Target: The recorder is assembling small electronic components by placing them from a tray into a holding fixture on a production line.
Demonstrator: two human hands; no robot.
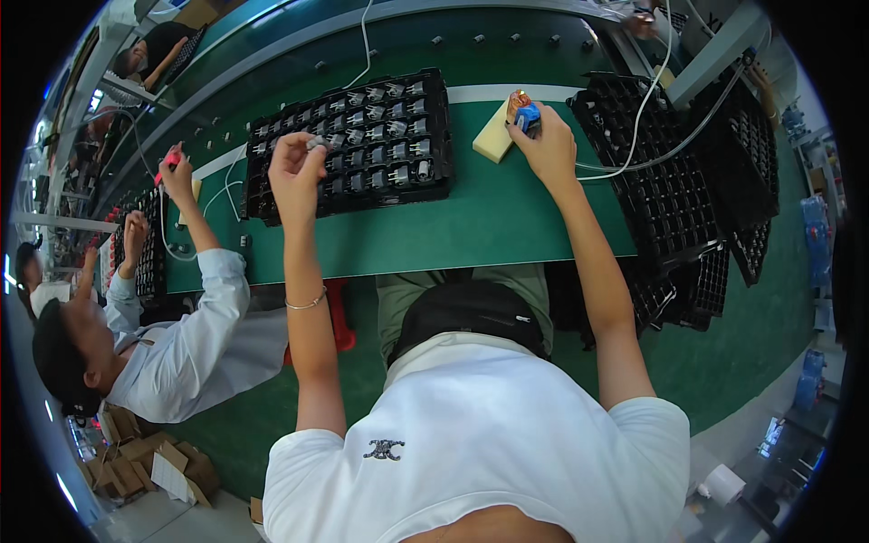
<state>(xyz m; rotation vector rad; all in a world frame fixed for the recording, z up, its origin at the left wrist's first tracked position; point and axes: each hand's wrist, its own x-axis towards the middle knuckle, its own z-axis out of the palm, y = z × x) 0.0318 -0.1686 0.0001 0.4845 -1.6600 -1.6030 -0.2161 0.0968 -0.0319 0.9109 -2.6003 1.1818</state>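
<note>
My left hand (296,170) is closed over the left part of a black compartment tray (380,201), pinching a small grey part (317,142) between thumb and fingers. Rows of small dark and grey parts with metal pins (376,136) fill much of that tray. My right hand (549,149) grips a small blue-and-orange object (523,112), whose exact kind I cannot make out. Just beside and partly under it, a pale yellow block (493,136), like a sponge, lies on the green bench top (407,240).
Black compartment trays (647,167) are stacked on the right, with a white cable (644,109) hanging across them. Small parts sit along the strip (480,39) behind the bench. At my left, a co-worker's hand (177,176) holds something red. Cardboard boxes (145,462) lie on the floor.
</note>
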